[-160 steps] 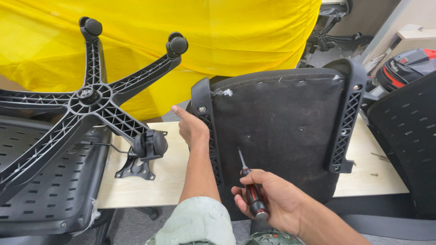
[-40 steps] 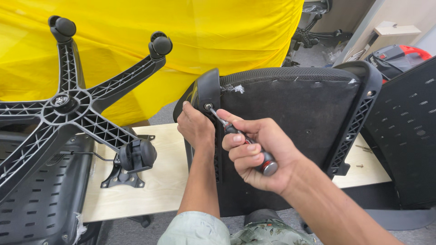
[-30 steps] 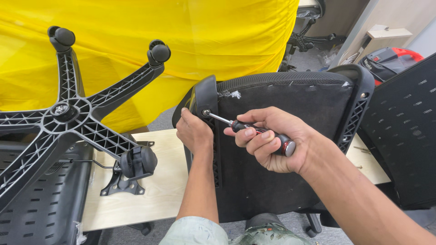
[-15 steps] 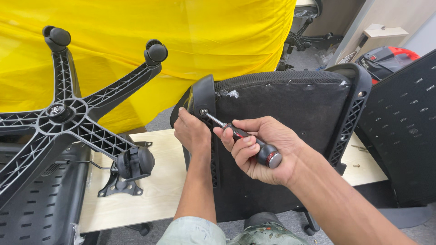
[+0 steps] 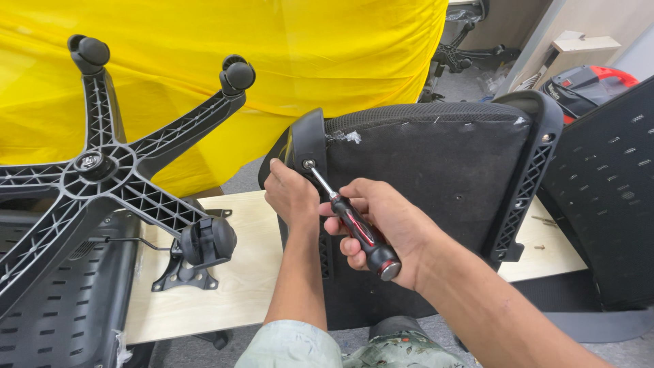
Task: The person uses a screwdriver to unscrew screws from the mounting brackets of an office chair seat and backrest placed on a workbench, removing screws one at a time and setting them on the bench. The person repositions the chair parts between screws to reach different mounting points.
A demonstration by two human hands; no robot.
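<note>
Screwdriver (image 5: 354,225) — red-and-black handle, tip set on a screw (image 5: 308,163) in the seat's black plastic side bracket (image 5: 310,146). At the table's (image 5: 238,286) left edge lies an upturned chair base (image 5: 102,170); left hand (image 5: 293,194) fingers curl round the bracket; right hand (image 5: 381,228) fingers wrap the handle — the seat pad (image 5: 422,197) stands upright at the near edge.
</note>
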